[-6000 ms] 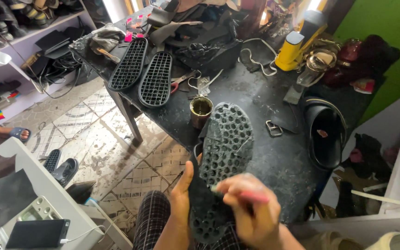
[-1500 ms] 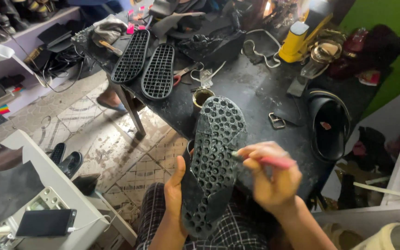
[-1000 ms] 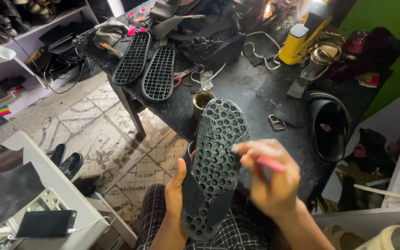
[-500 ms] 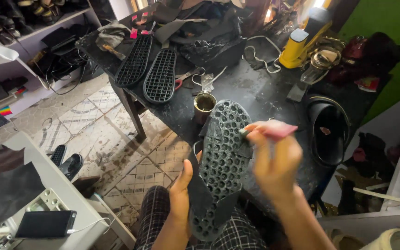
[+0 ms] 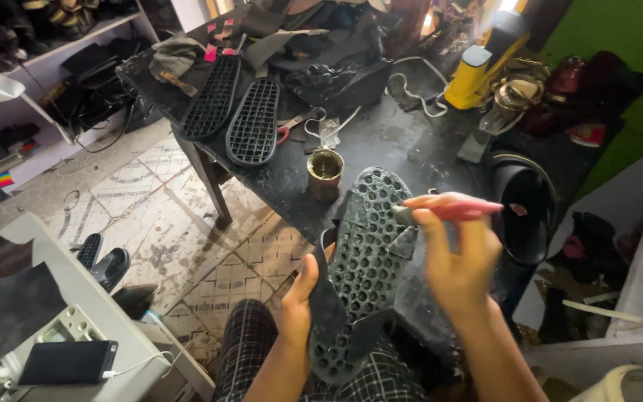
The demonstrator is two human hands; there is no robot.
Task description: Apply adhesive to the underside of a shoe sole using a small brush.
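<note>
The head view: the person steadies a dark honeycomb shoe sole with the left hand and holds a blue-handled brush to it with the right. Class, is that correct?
Not quite. In the head view the brush in the right hand has a pink handle, not blue. The left hand does steady the dark honeycomb sole.

A shoe-repair workshop: a cluttered dark worktop (image 5: 411,141) carries rubber soles (image 5: 234,112), scissors (image 5: 295,123) and a glue tin (image 5: 325,173), with worn shoes (image 5: 102,260) on the tiled floor (image 5: 165,216).
</note>
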